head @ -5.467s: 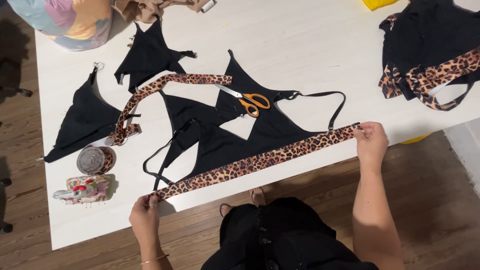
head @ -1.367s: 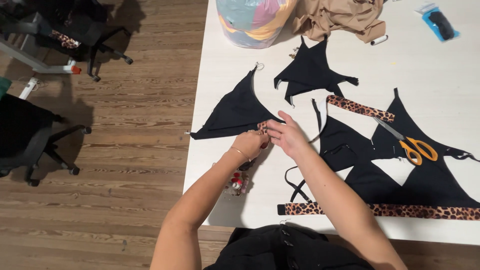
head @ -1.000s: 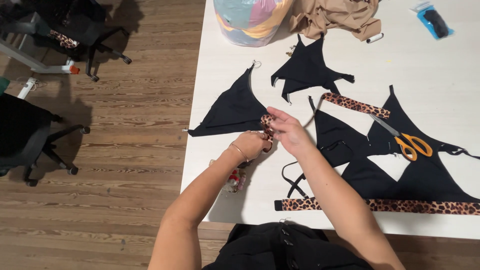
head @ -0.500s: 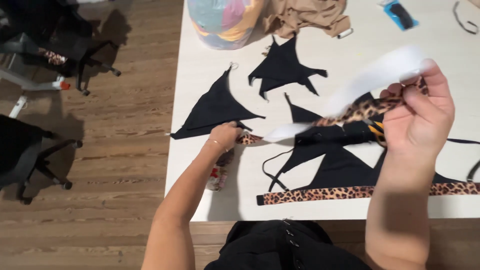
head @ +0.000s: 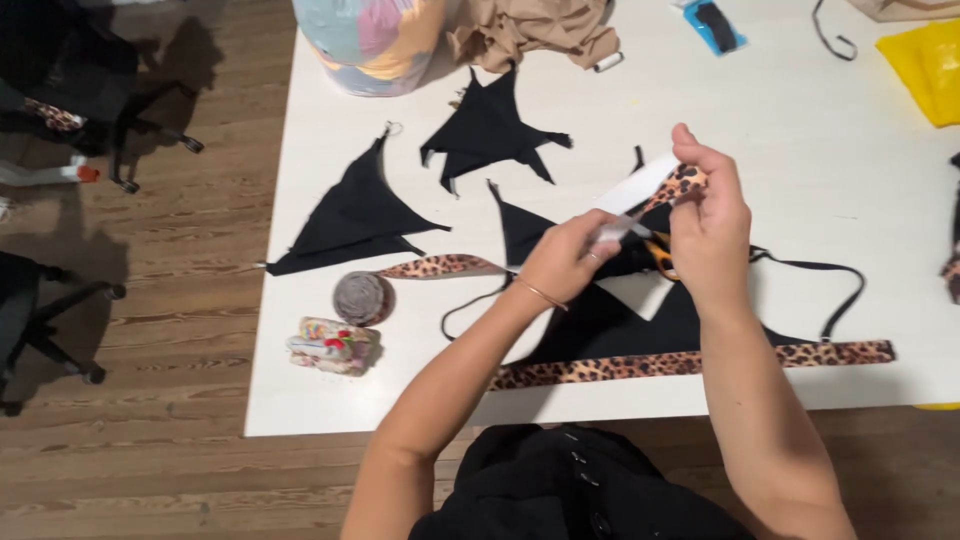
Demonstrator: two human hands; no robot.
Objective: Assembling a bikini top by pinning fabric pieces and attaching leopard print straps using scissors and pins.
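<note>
Both my hands hold a leopard-print fabric strip (head: 440,266) above the white table (head: 760,120). My right hand (head: 708,222) pinches its lifted end, where the pale underside shows. My left hand (head: 568,256) grips the same strip a little lower and to the left. The strip's other end trails flat on the table toward the left. Orange-handled scissors (head: 660,252) lie under my hands, mostly hidden. Black triangular fabric pieces (head: 352,216) lie around them. A second leopard strip (head: 690,364) edges the black piece along the table's near side.
A grey round tin (head: 358,296) and a small colourful pincushion (head: 332,344) sit near the table's left front. A multicoloured bag (head: 372,40), beige cloth (head: 530,32) and yellow sheet (head: 925,62) lie at the back. Office chairs (head: 60,120) stand on the wooden floor at left.
My hands went from the table's left part to the leopard strip; my right hand lifted its end, then lowered it nearer my left hand, which moved right. The camera view shifted right.
</note>
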